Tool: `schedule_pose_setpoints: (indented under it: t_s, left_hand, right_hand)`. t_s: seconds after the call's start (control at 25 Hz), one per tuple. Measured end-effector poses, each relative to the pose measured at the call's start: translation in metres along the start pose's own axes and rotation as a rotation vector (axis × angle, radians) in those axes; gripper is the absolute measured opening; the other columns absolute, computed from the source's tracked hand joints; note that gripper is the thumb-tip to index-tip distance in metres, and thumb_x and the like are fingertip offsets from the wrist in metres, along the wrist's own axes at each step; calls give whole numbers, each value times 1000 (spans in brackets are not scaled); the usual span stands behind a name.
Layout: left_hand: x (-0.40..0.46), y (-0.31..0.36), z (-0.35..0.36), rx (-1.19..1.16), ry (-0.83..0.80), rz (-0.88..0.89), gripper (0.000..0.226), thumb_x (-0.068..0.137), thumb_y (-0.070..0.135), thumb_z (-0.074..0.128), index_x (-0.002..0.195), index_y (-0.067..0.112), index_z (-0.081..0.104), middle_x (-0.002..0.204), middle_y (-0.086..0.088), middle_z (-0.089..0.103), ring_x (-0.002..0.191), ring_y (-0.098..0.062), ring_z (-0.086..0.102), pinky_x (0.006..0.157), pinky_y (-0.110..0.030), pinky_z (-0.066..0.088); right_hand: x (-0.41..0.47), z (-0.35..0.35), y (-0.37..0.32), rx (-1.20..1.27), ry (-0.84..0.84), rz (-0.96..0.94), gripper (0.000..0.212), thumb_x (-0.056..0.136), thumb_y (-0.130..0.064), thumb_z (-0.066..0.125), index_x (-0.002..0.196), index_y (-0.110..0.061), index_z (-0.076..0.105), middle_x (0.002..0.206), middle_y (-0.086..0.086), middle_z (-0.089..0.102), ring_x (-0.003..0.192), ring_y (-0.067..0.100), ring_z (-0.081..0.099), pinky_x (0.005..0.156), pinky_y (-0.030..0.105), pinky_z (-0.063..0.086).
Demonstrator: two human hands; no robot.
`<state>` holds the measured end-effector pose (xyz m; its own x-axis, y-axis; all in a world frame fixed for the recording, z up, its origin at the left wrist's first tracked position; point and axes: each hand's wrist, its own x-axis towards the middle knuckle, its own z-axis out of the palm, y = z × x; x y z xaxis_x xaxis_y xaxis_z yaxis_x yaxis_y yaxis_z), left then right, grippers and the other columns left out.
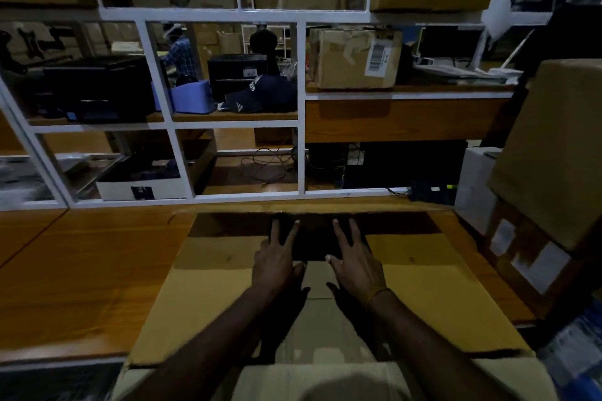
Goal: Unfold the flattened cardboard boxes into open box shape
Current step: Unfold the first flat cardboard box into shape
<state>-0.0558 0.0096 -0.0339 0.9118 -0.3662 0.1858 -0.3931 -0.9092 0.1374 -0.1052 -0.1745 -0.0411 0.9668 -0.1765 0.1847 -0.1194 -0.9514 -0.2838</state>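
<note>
Head view: spread, straight fingers (294, 228) of the left hand (277, 264) and right hand (355, 265) press inside the cardboard box (439, 296) on the wooden table (81, 270). It looks mostly opened; flaps seemingly remain.

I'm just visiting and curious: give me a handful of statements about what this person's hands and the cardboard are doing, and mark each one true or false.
1. Both hands lie on the cardboard box with fingers spread. True.
2. The left hand grips a knife. False: it holds nothing and rests flat on the cardboard.
3. The right hand has a yellowish band at its wrist. True.
4. The cardboard lies on the floor. False: it rests on a wooden table.
5. A box with a shipping label sits on the shelf behind. True.
</note>
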Motion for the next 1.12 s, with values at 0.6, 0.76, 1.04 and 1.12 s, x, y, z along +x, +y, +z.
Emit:
schedule_pose_setpoints:
  t_s: [0.6,0.76,1.04,1.12]
  left_hand:
    - [165,-23,20,110,-37,68,95,93,32,61,156,31,-10,162,-12,-21,148,-45,6,110,-60,30]
    - [175,-29,44,168,-99,62,93,91,41,63,158,28,-1,165,-12,-5,149,-43,2,115,-61,15]
    - [179,-21,62,157,31,56,54,90,28,55,141,21,40,138,-11,51,130,-35,45,115,-55,17]
    - [185,-22,61,176,85,81,45,83,29,61,126,21,51,120,-7,61,111,-31,58,113,-54,21]
  right_hand:
    - [171,15,11,-333,1,-24,76,95,-39,56,155,-27,12,165,10,-1,129,37,41,96,46,46]
    - [183,46,17,-398,-60,-49,83,90,-39,62,156,-24,14,163,10,14,141,34,29,105,50,34]
    - [195,63,16,-460,75,-26,51,73,-21,75,122,-22,61,109,8,66,103,31,57,89,45,42]
    - [198,65,18,-480,102,-30,45,69,-22,77,112,-23,65,100,6,67,97,30,59,90,45,41]
